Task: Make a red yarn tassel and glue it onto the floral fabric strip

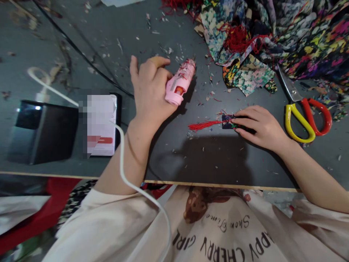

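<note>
My left hand (pixel 152 83) is palm down above the table, some fingers spread. A pink cylindrical tool (pixel 177 85), with a cut-out window and bits of red thread stuck around its far end, sits against its thumb side; the thumb is hidden, and the tool seems gripped there. To the right, my right hand (pixel 261 127) has its fingertips closed on a small dark floral fabric piece (pixel 227 122) at the tabletop. From that piece a bundle of red threads (pixel 204 125) stretches left, like a tassel.
Scissors (pixel 296 100) with yellow and red handles lie right of my right hand. Floral fabric (pixel 245 40) and tangled red thread (pixel 237 38) are heaped behind. At left are a phone (pixel 100 127), a dark box-shaped device (pixel 51 134) and a white cable (pixel 122 167) crossing my left forearm.
</note>
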The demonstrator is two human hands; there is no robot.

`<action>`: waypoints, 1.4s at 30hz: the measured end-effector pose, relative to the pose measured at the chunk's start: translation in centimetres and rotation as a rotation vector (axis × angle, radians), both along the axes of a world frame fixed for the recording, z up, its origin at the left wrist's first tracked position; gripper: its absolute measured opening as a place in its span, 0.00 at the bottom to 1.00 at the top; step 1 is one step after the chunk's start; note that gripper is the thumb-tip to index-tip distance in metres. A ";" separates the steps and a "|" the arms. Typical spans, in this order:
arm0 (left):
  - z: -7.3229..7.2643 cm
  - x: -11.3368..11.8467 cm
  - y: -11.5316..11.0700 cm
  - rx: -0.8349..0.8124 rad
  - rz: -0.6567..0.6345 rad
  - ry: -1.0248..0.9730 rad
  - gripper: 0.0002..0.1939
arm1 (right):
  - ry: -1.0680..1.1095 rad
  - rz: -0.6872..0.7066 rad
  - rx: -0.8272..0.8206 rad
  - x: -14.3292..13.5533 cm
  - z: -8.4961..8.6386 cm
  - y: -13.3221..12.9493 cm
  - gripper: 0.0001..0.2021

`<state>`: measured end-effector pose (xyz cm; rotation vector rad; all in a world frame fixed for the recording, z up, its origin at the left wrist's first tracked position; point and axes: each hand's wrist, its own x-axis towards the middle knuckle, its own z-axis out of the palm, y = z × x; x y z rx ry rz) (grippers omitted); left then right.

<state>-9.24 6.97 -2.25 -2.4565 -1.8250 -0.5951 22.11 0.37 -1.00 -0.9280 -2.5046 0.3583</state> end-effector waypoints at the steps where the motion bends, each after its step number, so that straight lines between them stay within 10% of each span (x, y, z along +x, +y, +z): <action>1: -0.2 0.2 0.1 -0.028 0.050 0.035 0.05 | 0.002 0.002 0.008 0.0 0.0 0.0 0.12; 10: -3.1 0.1 1.1 0.199 0.113 0.074 0.09 | 0.024 0.001 -0.044 0.1 0.0 0.0 0.13; 18: 0.5 0.3 -1.1 -0.011 -0.018 -0.141 0.20 | 0.021 0.007 -0.026 0.1 0.0 0.0 0.12; 25: 1.5 5.0 -4.6 0.096 -0.576 -0.088 0.06 | -0.006 0.001 -0.041 0.1 0.2 -0.1 0.12; 42: 0.8 5.8 -4.7 0.082 -0.643 0.027 0.08 | -0.067 0.029 0.022 0.0 0.6 0.0 0.10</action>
